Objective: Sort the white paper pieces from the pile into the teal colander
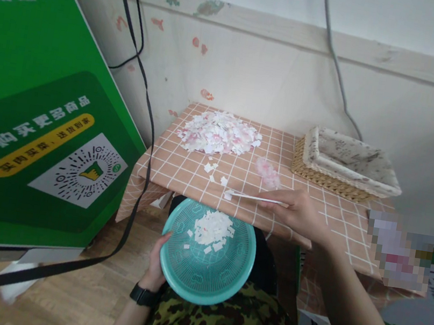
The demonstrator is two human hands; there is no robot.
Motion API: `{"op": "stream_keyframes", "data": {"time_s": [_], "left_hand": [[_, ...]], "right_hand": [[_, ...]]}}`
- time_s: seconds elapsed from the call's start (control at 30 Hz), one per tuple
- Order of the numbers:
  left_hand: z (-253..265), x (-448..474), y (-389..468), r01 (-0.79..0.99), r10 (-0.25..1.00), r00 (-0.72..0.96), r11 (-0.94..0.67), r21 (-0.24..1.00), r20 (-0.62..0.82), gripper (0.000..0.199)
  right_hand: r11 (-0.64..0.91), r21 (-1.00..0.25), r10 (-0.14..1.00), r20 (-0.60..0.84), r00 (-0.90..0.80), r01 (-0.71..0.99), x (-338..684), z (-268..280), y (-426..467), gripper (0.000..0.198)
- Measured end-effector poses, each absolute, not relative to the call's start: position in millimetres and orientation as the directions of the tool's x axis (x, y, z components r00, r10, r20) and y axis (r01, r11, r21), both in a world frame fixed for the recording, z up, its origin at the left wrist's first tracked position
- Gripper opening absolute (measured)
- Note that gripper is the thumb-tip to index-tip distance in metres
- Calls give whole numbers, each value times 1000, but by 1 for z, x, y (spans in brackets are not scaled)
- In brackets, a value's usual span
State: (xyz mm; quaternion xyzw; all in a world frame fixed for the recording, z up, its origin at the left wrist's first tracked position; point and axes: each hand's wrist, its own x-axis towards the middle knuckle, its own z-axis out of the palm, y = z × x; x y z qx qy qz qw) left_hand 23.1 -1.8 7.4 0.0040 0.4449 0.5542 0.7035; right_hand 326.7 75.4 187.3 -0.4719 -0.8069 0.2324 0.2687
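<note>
A person's left hand [155, 262] grips the rim of a teal plastic basket [207, 253], held below the tabletop [316, 210] edge and holding white paper scraps [213, 230]. The right hand [295, 212] rests on the checked tabletop, fingers pinched on what looks like a thin white strip [256, 198]. A larger scrap pile [219, 133] lies farther back, a wicker tray [343, 165] to the right.
</note>
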Motion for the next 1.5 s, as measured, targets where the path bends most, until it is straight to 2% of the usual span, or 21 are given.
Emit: {"op": "stream_keyframes", "data": {"time_s": [0.17, 0.3, 0.57, 0.7, 0.87, 1.07, 1.2, 1.33, 1.4, 1.5], "left_hand": [[8, 23, -1, -771, 779, 14, 407, 489, -627, 20], [10, 24, -1, -777, 779, -1, 394, 490, -627, 20], [12, 25, -1, -763, 778, -29, 389, 517, -628, 18], [9, 24, -1, -758, 773, -21, 401, 514, -634, 20], [6, 22, -2, -767, 778, -26, 388, 511, -628, 20], [6, 22, -1, -772, 775, -38, 378, 512, -630, 16], [10, 23, -2, -779, 770, -15, 391, 491, -637, 15], [9, 22, -2, -772, 774, -26, 387, 505, -633, 18], [6, 22, -2, -770, 780, -35, 378, 515, -625, 19], [3, 22, -2, -772, 781, -19, 385, 505, -624, 18]], "right_hand": [[415, -652, 908, 251, -336, 635, 333, 179, 81, 22], [393, -617, 917, 317, -242, 682, 333, 176, 83, 21], [505, -502, 860, 360, -361, 702, 318, 177, 80, 22], [523, -355, 824, 444, -353, 775, 313, 165, 79, 25], [461, -127, 782, 526, -335, 878, 308, 156, 66, 29], [543, 17, 718, 509, -475, 840, 285, 148, 56, 34], [510, 41, 744, 481, -464, 859, 280, 142, 71, 35], [344, 47, 803, 503, -320, 938, 293, 145, 79, 31], [273, 0, 808, 543, -229, 962, 301, 149, 80, 28], [250, -171, 817, 566, -113, 953, 306, 154, 80, 26]]}}
